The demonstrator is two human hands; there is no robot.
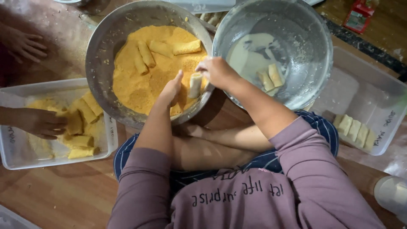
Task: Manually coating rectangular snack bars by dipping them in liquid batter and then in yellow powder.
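Wooden floorboards (pixel 63 195) carry everything: two metal bowls side by side and a clear plastic tub at each flank, with the person seated between them, knees under the bowls.

Closed around a pale, batter-wet roll (pixel 195 85), the right hand (pixel 218 72) holds it upright just over the near edge of the breadcrumb bowl (pixel 99 51). The left hand (pixel 171 90) stands beside it, fingers straight and loosely together, holding nothing, its edge down in the orange crumbs (pixel 144 85). Four coated rolls (pixel 163 50) lie further back on the crumbs.

Judging by the wet coating, the roll could slip from the fingers or drip on the bowl rim, and batter on the left hand would clump the crumbs. Both bowls look tilted toward the lap, so a nudge from an arm might tip them.

To the right, the batter bowl (pixel 313 46) holds two more rolls (pixel 270 77) in a shallow white pool. Beyond it the right tub (pixel 381 93) keeps a short row of bare rolls (pixel 355 129). The left tub (pixel 12 144) holds finished crumbed pieces (pixel 82 123), where another person's hand (pixel 40 123) reaches in; a second such hand (pixel 25 44) rests above.
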